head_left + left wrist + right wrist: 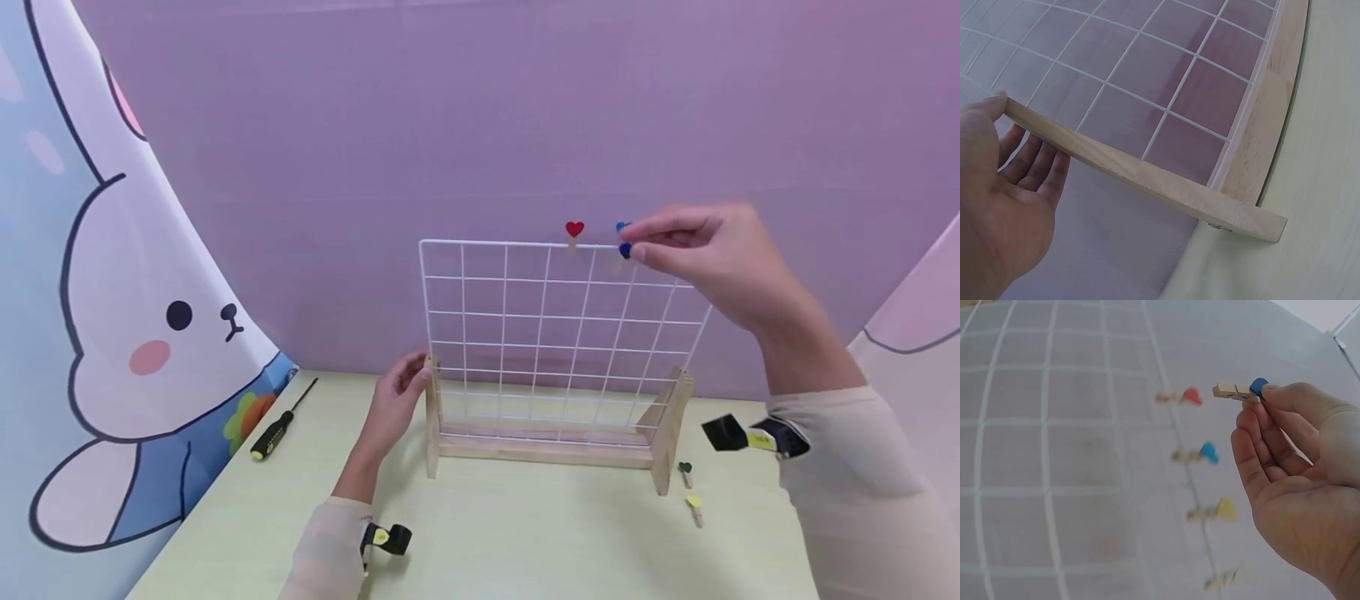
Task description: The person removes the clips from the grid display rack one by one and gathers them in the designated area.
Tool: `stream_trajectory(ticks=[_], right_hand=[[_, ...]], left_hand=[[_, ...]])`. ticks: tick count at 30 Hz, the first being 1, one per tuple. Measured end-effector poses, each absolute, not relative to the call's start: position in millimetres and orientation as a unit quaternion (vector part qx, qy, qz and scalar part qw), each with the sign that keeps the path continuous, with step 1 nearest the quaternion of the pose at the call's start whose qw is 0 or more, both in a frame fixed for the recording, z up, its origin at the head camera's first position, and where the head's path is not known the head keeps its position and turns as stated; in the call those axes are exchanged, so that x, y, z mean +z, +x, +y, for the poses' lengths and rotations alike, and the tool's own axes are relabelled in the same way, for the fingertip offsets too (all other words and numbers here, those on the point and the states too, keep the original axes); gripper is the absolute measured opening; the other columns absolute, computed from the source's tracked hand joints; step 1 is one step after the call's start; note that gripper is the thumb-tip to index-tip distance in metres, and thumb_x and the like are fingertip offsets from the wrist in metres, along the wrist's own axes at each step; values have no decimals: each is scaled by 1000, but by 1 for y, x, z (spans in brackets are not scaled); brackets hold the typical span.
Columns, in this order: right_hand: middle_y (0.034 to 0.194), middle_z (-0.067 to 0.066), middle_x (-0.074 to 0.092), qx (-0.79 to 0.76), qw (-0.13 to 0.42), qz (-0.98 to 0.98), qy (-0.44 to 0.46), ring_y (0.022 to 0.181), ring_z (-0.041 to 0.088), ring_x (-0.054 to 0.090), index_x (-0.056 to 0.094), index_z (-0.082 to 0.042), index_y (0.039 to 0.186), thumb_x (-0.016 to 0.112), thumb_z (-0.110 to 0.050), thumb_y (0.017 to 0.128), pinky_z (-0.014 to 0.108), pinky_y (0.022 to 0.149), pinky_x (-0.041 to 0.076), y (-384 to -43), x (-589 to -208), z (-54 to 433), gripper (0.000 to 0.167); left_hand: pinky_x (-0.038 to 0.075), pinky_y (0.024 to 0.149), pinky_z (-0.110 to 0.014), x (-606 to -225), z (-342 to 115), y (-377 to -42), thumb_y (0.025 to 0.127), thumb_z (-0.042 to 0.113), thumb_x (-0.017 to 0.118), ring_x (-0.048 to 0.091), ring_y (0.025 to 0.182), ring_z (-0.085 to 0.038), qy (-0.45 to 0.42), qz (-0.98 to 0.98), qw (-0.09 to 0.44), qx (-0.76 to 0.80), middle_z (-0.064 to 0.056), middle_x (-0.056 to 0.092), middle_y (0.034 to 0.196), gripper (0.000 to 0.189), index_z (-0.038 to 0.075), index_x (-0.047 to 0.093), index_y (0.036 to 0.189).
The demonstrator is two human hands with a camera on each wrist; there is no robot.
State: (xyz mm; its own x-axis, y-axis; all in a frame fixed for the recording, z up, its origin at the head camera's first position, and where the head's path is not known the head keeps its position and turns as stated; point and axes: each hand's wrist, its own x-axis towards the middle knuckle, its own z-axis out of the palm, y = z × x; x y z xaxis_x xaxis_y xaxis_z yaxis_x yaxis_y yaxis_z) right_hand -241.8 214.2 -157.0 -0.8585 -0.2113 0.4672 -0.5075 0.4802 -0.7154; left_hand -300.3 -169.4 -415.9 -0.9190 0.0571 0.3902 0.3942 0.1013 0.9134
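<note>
Between thumb and fingertips my right hand [723, 254] pinches a small wooden clothespin [1238, 392] with a dark blue heart. It is above the top edge of a white wire grid [504, 312]. Along that edge are clipped a red-heart clothespin [574, 230], a light blue-heart one [1209, 453], a yellow-heart one [1225, 509] and another clothespin [1221, 579]; the hand hides some of these in the head view. My left hand [395, 395] grips the top of the left upright [1129, 169] of the wooden stand, thumb on one side and fingers on the other.
On the table [525, 533], beside the stand's right upright [671, 442], lie a green-heart clothespin [686, 473] and a yellow-heart clothespin [695, 510]. A black and yellow screwdriver [276, 432] lies at the left. Behind the grid hangs a purple cloth [337, 167]; a rabbit-print cloth [135, 275] hangs at the left.
</note>
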Motion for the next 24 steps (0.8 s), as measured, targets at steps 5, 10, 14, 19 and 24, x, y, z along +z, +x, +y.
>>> stream_trajectory(ticks=[5,10,14,19,24], right_hand=[[105,-13,76,441,157,-861,201,93,6,72,76,-6,120,76,-17,95,12,81,58,-238,-179,239,28],[107,-16,76,423,150,-874,187,95,5,72,75,-8,123,75,-19,96,11,82,57,-236,-195,255,29],[105,-18,77,418,138,-882,169,96,1,72,75,-10,124,75,-20,96,8,84,54,-236,-207,266,30],[106,-19,78,416,134,-885,159,97,-3,71,75,-9,124,75,-19,96,6,85,53,-236,-222,280,29],[110,-20,76,406,124,-893,146,100,-3,69,74,-11,125,74,-24,97,6,84,52,-233,-235,293,31]], left_hand=[[51,100,-14,-415,-170,-300,106,23,59,63,112,-4,-156,-733,130,-649,-20,65,135,42,2,55,143],[51,100,-12,-415,-171,-299,106,21,58,63,112,-3,-154,-733,133,-649,-21,65,135,42,1,55,143],[51,100,-12,-416,-171,-299,107,22,58,63,113,-3,-154,-733,132,-650,-22,64,136,43,0,54,143],[51,102,-13,-416,-171,-300,106,22,58,63,114,-5,-157,-731,129,-651,-21,64,136,44,0,53,144],[50,102,-13,-415,-171,-299,106,22,59,63,114,-5,-156,-731,127,-652,-21,64,137,42,1,54,143]])
